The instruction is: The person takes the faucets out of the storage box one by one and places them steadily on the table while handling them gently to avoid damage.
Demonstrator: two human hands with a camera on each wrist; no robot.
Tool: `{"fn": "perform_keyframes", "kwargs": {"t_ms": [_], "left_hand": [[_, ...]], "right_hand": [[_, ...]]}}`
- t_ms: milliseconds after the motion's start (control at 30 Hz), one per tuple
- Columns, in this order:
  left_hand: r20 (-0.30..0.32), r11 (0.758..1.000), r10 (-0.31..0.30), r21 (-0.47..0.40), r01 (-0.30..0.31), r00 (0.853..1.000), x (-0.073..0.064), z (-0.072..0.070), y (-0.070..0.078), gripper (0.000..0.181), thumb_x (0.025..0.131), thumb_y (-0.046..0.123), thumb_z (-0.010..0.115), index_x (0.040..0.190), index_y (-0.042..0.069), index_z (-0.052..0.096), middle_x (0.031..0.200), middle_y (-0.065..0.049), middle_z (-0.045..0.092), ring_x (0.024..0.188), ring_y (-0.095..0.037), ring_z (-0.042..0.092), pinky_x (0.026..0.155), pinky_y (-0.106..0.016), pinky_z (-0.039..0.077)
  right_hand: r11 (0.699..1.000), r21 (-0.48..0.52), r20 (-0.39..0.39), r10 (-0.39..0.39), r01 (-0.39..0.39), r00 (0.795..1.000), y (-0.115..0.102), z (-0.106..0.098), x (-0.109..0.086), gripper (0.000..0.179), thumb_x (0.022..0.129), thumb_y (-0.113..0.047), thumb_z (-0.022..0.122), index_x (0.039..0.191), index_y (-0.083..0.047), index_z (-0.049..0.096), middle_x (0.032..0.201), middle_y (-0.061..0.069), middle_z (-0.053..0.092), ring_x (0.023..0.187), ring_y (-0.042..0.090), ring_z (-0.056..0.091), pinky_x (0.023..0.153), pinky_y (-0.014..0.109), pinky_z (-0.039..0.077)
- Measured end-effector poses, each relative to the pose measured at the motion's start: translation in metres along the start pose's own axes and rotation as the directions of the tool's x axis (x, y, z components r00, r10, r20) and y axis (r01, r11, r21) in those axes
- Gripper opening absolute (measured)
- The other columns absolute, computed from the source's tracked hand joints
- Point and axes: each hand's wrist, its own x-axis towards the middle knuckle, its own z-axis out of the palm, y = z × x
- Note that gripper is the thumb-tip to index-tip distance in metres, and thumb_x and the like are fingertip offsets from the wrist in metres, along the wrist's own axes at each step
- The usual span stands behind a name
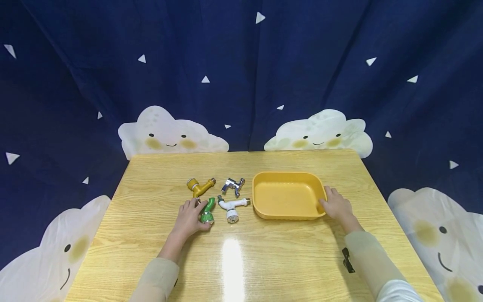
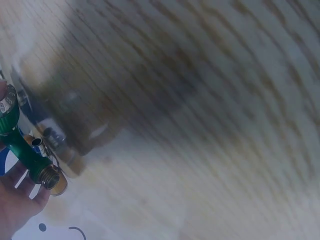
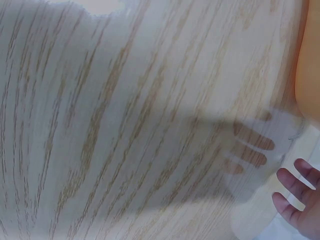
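Observation:
My left hand grips a green tap with a ribbed knob, thumb at the knob end and fingers by its upper end. In the left wrist view the green tap shows a threaded metal end. Beside it lies a white tap, and behind are a yellow tap and a chrome tap. My right hand holds the right rim of a yellow-orange tray, thumb over the edge. In the right wrist view several fingers of the right hand show beneath the tray.
Everything lies on a wooden table with a bright glare strip near its front. A dark blue curtain with white triangles and smiling clouds hangs behind and around it. The tray stands right of the taps, with nothing visible inside.

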Motion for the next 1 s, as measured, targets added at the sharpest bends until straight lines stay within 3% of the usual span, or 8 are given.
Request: {"fn": "perform_keyframes", "kwargs": {"t_ms": [800,1000], "left_hand": [[0.060,0.998,-0.053,-0.035,0.055,0.997,0.0036,0.0042,-0.0062,0.082,0.057,0.044,0.079,0.128,0.014,0.053,0.105,-0.016,0.047,0.096,-0.032,0.044,0.084,-0.049,0.039],[0.072,0.997,-0.060,-0.034,0.063,0.996,0.0053,0.0047,-0.0065,0.081,0.058,0.044,0.080,0.128,0.014,0.054,0.110,-0.019,0.048,0.096,-0.034,0.044,0.086,-0.049,0.038]], "right_hand": [[1.000,0.012,-0.017,0.008,-0.008,1.000,-0.0008,0.0007,-0.0007,0.059,0.093,-0.035,0.035,0.139,-0.001,0.020,0.131,0.029,0.033,0.111,0.049,0.040,0.081,0.065,0.035],[1.000,0.016,-0.011,0.008,-0.007,1.000,0.0002,0.0008,-0.0009,0.060,0.093,-0.034,0.035,0.140,0.000,0.019,0.132,0.030,0.032,0.112,0.050,0.039,0.082,0.065,0.034]]}}
